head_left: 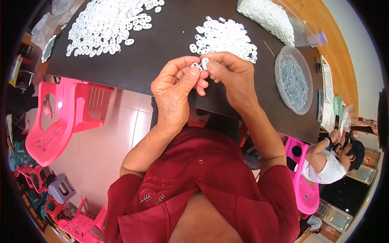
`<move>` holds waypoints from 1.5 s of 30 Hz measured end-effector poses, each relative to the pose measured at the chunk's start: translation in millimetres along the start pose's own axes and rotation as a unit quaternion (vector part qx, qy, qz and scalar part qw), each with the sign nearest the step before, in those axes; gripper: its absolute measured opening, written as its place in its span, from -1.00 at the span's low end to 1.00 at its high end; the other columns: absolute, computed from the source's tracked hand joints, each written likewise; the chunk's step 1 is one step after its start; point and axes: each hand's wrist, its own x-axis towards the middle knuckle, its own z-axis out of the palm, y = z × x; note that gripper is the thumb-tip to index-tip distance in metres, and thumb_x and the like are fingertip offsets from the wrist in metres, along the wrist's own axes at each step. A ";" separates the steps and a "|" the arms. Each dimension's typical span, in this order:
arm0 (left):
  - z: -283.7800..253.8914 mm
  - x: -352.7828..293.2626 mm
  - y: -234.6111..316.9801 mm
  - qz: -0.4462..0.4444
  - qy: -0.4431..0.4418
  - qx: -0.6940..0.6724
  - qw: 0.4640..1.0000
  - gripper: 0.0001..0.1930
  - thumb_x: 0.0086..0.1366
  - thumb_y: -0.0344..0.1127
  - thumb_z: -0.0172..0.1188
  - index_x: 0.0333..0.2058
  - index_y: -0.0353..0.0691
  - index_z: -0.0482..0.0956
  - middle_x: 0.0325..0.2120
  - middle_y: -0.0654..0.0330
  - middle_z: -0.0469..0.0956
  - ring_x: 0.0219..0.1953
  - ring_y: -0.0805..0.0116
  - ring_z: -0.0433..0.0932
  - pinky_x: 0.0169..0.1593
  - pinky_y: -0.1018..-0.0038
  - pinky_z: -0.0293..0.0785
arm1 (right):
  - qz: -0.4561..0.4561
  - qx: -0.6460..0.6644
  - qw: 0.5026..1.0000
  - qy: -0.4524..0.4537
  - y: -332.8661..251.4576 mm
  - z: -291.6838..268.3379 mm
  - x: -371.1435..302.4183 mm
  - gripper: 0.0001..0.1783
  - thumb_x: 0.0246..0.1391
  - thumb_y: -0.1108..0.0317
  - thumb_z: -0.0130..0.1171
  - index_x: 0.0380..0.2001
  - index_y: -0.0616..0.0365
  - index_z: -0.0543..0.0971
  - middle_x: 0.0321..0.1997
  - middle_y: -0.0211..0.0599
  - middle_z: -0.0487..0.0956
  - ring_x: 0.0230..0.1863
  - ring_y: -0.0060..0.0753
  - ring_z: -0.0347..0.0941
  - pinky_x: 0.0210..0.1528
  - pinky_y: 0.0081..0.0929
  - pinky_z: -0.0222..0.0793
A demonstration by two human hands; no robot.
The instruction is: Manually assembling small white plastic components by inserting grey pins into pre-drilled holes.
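Observation:
Over the dark table's near edge, my two hands meet with their fingertips almost touching. My left hand [172, 87] pinches a small white oval plastic piece [196, 66] between thumb and fingers. My right hand [235, 77] grips a second white oval piece [205, 63], held upright beside the first. A thin dark metal bit, perhaps a screw, shows between the two; fingers hide most of it. Just beyond my right hand lies a pile of white oval pieces [225, 38]. Right of it stands a clear round tub [278, 77] of small silvery screws [295, 85].
A larger heap of white pieces [109, 26] spreads at the far left. A clear container [300, 29] of white pieces lies at the back right, near a thin stick [269, 49]. A pink chair [60, 117] stands left; another person [330, 162] sits at right.

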 end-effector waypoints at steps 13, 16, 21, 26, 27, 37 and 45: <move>-1.3 -1.6 0.2 -0.012 0.002 0.092 0.996 -0.85 0.23 -0.52 0.08 -0.22 -0.41 0.48 -0.49 0.17 0.55 -0.54 0.58 0.48 -0.51 0.71 0.38 | -0.036 0.005 0.999 0.022 1.2 -4.9 2.3 -0.80 0.04 0.44 0.15 -0.24 0.23 0.61 -0.41 -0.43 0.58 -0.41 -0.71 0.43 -0.44 -0.76 0.24; -0.7 -2.6 0.5 -0.011 0.009 0.099 0.995 -0.85 0.23 -0.52 0.08 -0.22 -0.40 0.49 -0.49 0.19 0.55 -0.54 0.59 0.48 -0.50 0.71 0.38 | -0.052 -0.015 0.998 0.019 1.3 -3.7 1.8 -0.80 0.04 0.44 0.15 -0.24 0.23 0.61 -0.39 -0.44 0.58 -0.40 -0.71 0.43 -0.44 -0.76 0.24; 1.2 -4.2 1.0 -0.005 0.017 0.113 0.993 -0.85 0.22 -0.52 0.09 -0.22 -0.38 0.49 -0.49 0.21 0.55 -0.53 0.60 0.47 -0.50 0.72 0.38 | -0.046 -0.042 0.998 0.028 0.2 -1.8 0.2 -0.80 0.04 0.46 0.15 -0.24 0.23 0.61 -0.37 -0.44 0.58 -0.40 -0.72 0.42 -0.43 -0.78 0.25; 1.7 -5.9 -2.0 0.018 0.026 0.122 0.992 -0.86 0.22 -0.52 0.09 -0.23 -0.38 0.50 -0.49 0.22 0.54 -0.53 0.62 0.47 -0.50 0.73 0.38 | -0.039 -0.045 0.998 0.038 1.5 -0.3 -0.3 -0.81 0.05 0.49 0.15 -0.24 0.29 0.58 -0.40 -0.44 0.56 -0.38 -0.71 0.42 -0.33 -0.77 0.32; 1.8 -6.2 -2.3 0.022 0.027 0.126 0.991 -0.86 0.22 -0.53 0.10 -0.24 -0.38 0.50 -0.49 0.23 0.54 -0.53 0.63 0.47 -0.50 0.73 0.38 | -0.039 -0.045 0.998 0.037 1.6 0.3 -0.4 -0.81 0.05 0.49 0.15 -0.24 0.29 0.58 -0.40 -0.44 0.56 -0.38 -0.71 0.42 -0.33 -0.77 0.32; 0.0 -4.5 -4.4 0.028 0.028 0.119 0.992 -0.87 0.22 -0.52 0.10 -0.24 -0.37 0.50 -0.50 0.24 0.54 -0.53 0.63 0.46 -0.50 0.74 0.38 | -0.048 -0.065 0.995 0.054 0.4 7.0 -2.2 -0.84 0.05 0.52 0.14 -0.27 0.31 0.56 -0.39 -0.42 0.56 -0.36 -0.69 0.44 -0.26 -0.74 0.36; -2.9 -3.8 -7.7 0.030 0.014 0.098 0.995 -0.79 0.23 -0.52 0.09 -0.14 -0.37 0.45 -0.47 0.24 0.53 -0.51 0.63 0.45 -0.47 0.74 0.38 | -0.060 -0.056 0.995 0.048 5.2 11.5 -4.3 -0.88 0.05 0.54 0.13 -0.30 0.31 0.56 -0.41 -0.44 0.55 -0.37 -0.71 0.42 -0.28 -0.74 0.34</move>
